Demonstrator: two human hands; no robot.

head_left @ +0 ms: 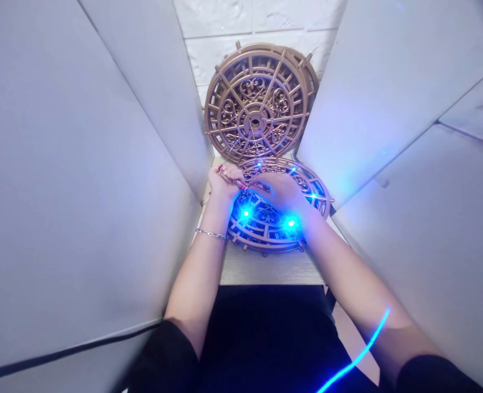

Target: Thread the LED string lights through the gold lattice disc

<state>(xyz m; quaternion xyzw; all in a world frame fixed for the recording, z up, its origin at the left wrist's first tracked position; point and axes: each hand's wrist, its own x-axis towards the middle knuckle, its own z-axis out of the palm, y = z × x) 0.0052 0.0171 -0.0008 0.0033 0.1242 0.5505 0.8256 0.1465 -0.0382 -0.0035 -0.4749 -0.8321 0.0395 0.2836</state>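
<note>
My left hand (227, 179) is wrapped round a slim red and silver stick-like tool (238, 184), whose tip points right. The tool's exact kind is too small to tell. My right hand (280, 191) reaches across from the right, its fingers bent and pinched together close to the tool's tip. What those fingers hold, if anything, is hidden. Beneath both hands lies a round bronze-coloured openwork frame (266, 243) with scrollwork and short pegs round its rim. Several blue lights (245, 213) glow on it. My right hand covers part of its middle.
Behind, a stack of similar round frames (257, 103) leans against a white brick-patterned wall (220, 19). Pale panels rise close on the left (81, 164) and right (421, 218). The light work surface (274, 270) ends near my body. A bright blue streak (356, 360) crosses the lower right.
</note>
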